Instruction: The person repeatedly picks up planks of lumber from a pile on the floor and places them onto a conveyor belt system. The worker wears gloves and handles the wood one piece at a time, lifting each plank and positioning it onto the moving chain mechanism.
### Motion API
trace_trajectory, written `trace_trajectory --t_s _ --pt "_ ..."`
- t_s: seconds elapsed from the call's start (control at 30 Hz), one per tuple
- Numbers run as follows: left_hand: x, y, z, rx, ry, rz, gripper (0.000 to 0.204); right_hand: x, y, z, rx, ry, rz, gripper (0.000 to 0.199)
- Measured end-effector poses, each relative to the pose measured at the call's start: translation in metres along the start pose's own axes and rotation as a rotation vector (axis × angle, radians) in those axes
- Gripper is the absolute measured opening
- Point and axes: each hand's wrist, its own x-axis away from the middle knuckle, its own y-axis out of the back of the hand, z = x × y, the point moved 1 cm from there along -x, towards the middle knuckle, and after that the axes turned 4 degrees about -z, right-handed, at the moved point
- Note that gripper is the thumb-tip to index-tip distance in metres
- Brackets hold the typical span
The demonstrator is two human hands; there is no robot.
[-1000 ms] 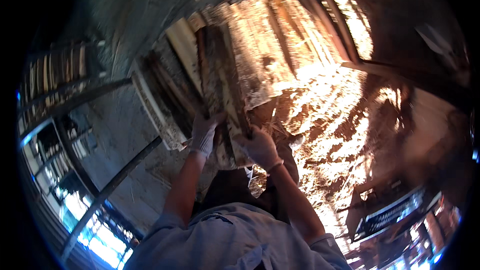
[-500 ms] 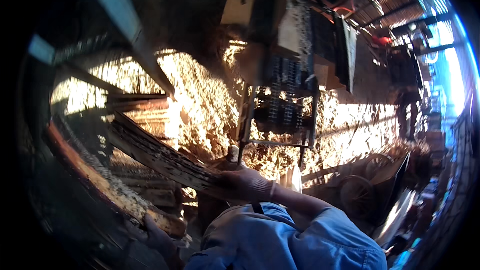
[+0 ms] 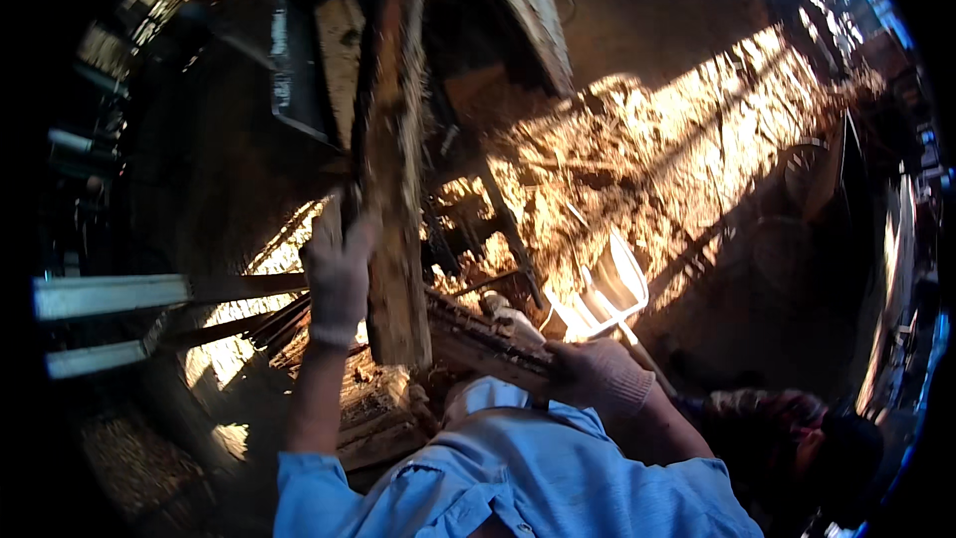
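A long rough wood slab (image 3: 396, 139) stretches away in front of my body. My gloved left hand (image 3: 337, 274) is at its left edge and appears to grip it, the thumb side against the wood. A second wood slab (image 3: 483, 339), with dark, flaky bark along it, lies crosswise just ahead of my shirt. The fingers of my gloved right hand (image 3: 600, 377) are wrapped round its right end; the underside of that grip is hidden. Between the two slabs and a fork a shoe (image 3: 513, 317) shows partly.
The metal fork (image 3: 602, 301) rests on sunlit bark scraps (image 3: 637, 154). Loose boards (image 3: 528, 25) lie at the far side. Two pale-ended bars (image 3: 112, 297) jut in from the left. At lower right a person in a checked sleeve (image 3: 762, 406) is close by.
My view has turned. My left hand has swung its slab from the lower left to straight ahead. The right hand still holds the bark-covered slab, now nearer my body and pointing less far left.
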Motion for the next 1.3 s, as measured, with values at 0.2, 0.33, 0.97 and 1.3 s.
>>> trace_trajectory --t_s 0.2,0.33,0.97,1.3 --pt "-0.180 -0.117 0.024 0.179 0.156 -0.003 0.058 0.067 -0.026 -0.032 -0.271 -0.257 -0.258 0.062" --pt "-0.331 -0.128 0.084 -0.308 -0.135 0.062 0.059 0.099 -0.044 -0.021 -0.494 -0.462 -0.339 0.058" --pt "0.173 0.006 0.083 0.398 0.371 0.953 0.075 0.128 -0.118 0.066 -1.044 -0.608 -0.384 0.041" --pt "0.157 0.059 0.069 0.939 0.399 0.536 0.075 -0.021 -0.125 0.092 -1.080 0.103 -0.068 0.091"
